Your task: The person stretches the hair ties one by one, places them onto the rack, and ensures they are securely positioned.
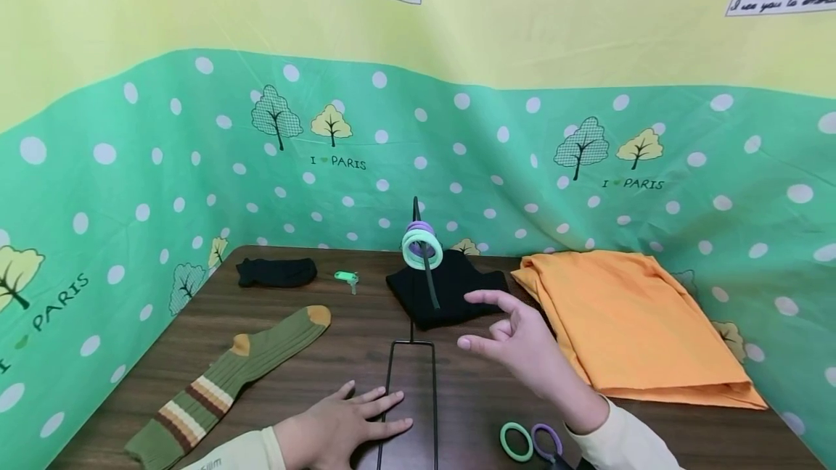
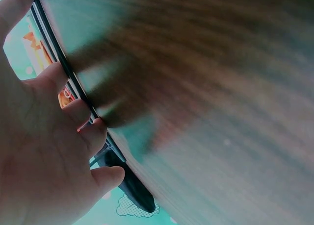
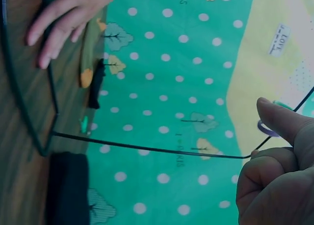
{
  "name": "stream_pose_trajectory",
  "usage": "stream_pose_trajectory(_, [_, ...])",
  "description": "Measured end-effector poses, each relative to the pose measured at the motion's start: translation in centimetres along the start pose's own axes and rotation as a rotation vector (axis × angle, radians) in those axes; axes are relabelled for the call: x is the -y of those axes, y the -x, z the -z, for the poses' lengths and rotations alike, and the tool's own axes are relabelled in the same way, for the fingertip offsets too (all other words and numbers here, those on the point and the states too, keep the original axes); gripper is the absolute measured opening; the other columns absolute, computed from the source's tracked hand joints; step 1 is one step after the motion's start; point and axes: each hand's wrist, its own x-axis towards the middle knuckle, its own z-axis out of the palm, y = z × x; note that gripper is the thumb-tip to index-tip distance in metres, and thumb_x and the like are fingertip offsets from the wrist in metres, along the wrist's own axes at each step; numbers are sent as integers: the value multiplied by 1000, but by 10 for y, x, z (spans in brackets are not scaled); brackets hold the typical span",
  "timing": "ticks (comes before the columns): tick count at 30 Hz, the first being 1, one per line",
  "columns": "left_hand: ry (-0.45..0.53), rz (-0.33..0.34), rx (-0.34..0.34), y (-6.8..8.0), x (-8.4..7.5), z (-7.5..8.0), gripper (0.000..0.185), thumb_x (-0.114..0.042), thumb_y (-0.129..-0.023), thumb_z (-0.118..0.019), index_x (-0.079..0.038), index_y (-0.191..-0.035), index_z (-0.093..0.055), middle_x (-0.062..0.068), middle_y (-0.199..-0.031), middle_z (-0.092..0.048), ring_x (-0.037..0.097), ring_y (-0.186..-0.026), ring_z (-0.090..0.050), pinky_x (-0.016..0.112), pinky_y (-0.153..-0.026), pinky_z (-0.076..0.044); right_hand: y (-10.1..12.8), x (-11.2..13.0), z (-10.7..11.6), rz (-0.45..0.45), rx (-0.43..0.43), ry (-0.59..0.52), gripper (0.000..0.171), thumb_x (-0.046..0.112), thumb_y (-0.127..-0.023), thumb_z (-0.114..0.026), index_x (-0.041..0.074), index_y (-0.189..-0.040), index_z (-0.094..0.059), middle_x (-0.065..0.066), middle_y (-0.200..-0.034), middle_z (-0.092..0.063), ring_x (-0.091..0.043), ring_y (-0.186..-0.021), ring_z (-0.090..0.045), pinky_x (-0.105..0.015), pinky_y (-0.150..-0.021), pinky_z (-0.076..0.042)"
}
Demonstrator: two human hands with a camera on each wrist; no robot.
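My left hand (image 1: 342, 423) flat, fingers spread, pressing the wire stand's base (image 1: 411, 397), green and purple rings (image 1: 421, 245) threaded on its upright rod, my right hand (image 1: 522, 347) loosely spread, holding nothing

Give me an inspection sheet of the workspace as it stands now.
Surface: dark wooden table.
Job's things: black wire stand with green and purple rings on its upright rod; loose green ring and purple ring near the front edge.
Clutter: striped olive sock, black sock, small green clip, folded black cloth, folded orange cloth.
Grippers: left hand flat on the stand's base; right hand raised, holding nothing.
Cables: nothing seen.
Surroundings: green polka-dot backdrop with trees.
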Motion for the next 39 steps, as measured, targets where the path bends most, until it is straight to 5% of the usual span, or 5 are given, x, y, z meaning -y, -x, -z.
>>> stream_pose_trajectory(26, [-8,2,10,0,4,-1,81,-74,-77,-47,-49,-143,-7,-11,-156,-10,18,-142,-21,58,-100,-32,33,-64,13,-272,203,-42,67,24,-71,-79,6,-127,-48,6,-50,-23,-8,-40,-20,-21,-38,-20])
stream_pose_trajectory(34, [-29,9,20,1,2,-1,82,-72,-77,-50,-49,-143,-8,-11,-156,-10,17,-142,-21,56,-102,-32,45,-99,17,-316,355,-173,68,14,-76,-75,-1,-131,-38,7,-52,-23,-7,-41,-17,-20,-39,-19])
stream_pose_trajectory(39, [-33,10,23,0,2,-2,82,-73,-76,-49,-49,-143,-7,-12,-156,-10,17,-142,-21,56,-101,-32,51,-114,18,-329,417,-156,65,13,-78,-73,-2,-131,-38,8,-52,-29,-6,-42,-24,-20,-41,-23])
